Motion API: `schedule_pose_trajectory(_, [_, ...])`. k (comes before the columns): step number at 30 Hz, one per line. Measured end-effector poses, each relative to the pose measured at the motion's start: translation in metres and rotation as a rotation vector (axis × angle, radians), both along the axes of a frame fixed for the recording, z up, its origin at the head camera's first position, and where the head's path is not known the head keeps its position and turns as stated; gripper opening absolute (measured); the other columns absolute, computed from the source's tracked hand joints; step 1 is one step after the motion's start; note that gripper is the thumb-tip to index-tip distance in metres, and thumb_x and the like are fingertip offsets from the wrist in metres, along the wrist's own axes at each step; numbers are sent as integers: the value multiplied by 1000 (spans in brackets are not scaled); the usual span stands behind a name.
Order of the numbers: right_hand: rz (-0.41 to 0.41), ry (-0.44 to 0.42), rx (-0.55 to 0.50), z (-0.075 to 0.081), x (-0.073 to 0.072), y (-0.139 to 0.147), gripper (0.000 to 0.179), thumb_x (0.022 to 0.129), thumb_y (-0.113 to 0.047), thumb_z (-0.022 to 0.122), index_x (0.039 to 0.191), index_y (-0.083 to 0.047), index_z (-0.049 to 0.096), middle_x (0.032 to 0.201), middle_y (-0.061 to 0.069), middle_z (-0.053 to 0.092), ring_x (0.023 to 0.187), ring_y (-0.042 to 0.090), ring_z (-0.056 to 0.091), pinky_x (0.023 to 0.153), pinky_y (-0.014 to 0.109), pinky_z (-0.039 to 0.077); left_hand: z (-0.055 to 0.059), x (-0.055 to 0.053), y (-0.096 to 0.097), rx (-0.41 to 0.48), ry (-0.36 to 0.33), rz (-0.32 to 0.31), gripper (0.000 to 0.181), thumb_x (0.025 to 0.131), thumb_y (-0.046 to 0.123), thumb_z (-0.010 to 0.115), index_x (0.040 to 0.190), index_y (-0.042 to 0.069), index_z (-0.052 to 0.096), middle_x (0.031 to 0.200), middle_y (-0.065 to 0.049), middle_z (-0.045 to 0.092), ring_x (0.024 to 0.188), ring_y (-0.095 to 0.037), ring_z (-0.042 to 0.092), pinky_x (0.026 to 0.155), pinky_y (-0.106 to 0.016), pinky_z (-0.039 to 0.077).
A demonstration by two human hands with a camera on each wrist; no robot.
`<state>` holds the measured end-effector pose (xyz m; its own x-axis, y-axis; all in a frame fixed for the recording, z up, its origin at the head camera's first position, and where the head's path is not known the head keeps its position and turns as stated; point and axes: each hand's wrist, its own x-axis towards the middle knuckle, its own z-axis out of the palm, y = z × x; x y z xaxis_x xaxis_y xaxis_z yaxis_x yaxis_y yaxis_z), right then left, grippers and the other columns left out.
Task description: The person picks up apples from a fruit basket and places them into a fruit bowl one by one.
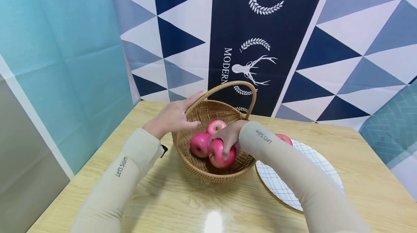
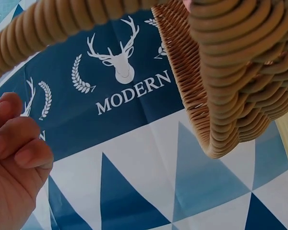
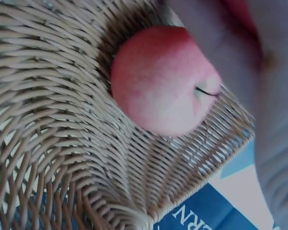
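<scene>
A woven wicker basket (image 1: 213,178) with an arched handle (image 1: 228,84) stands on the table. Inside it my right hand (image 1: 229,134) grips a red apple (image 1: 215,156), fingers and thumb around its sides. Two more apples lie in the basket, one at the left (image 1: 198,144) and one farther back (image 1: 216,126); an apple (image 3: 163,81) and the woven wall also show in the right wrist view. My left hand (image 1: 172,117) is beside the left of the handle, thumb spread toward the basket. Its loosely bent fingers (image 2: 26,143) hold nothing in the left wrist view.
Right of the basket lies a round white board (image 1: 316,160) with a blue line pattern, partly covered by my right sleeve. Another red apple (image 1: 285,138) shows at its far edge. A patterned cloth (image 1: 182,26) hangs behind the wooden table (image 1: 182,207).
</scene>
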<state>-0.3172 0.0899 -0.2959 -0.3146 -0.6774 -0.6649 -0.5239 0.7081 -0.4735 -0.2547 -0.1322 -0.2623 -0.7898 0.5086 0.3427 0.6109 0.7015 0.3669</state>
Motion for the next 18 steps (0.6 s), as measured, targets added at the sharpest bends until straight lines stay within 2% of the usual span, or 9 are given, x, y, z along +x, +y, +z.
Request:
schedule_pose_trajectory(2, [46, 49, -23, 5, -2, 3, 73, 67, -23, 75, 134, -19, 48, 125, 2, 46, 115, 19, 42, 91, 30, 43, 1, 1, 0, -7, 2, -1, 86, 77, 34, 68, 152, 23, 26, 66, -2, 50, 61, -18, 47, 62, -36, 45])
schedule_pose_trajectory(4, [53, 39, -53, 11, -3, 8, 76, 66, -23, 75, 135, -16, 44, 126, 3, 45, 115, 20, 43, 92, 32, 43, 2, 2, 0, -13, 4, -5, 86, 78, 33, 67, 152, 22, 25, 54, 2, 36, 53, -16, 41, 56, -34, 42])
schedule_pose_trajectory(9, [66, -30, -140, 22, -4, 16, 73, 67, -23, 72, 132, -10, 43, 122, 5, 48, 110, 19, 48, 91, 31, 45, 1, 2, 1, -27, -6, 4, 86, 78, 33, 66, 152, 22, 25, 52, 5, 32, 49, -12, 36, 51, -31, 37])
schedule_pose_trajectory(12, [88, -12, -183, 28, -4, 20, 69, 66, -26, 71, 129, -10, 46, 117, 4, 51, 106, 18, 49, 89, 30, 46, 1, 1, 0, -38, -10, 11, 86, 77, 33, 66, 152, 23, 24, 52, 6, 32, 49, -11, 35, 50, -30, 36])
schedule_pose_trajectory(18, [19, -33, -274, 36, -2, 31, 68, 67, -23, 71, 128, -6, 48, 120, 7, 50, 103, 19, 52, 87, 33, 48, 1, 1, 1, -40, -1, 8, 86, 77, 33, 65, 152, 23, 24, 51, 6, 32, 48, -11, 35, 50, -30, 36])
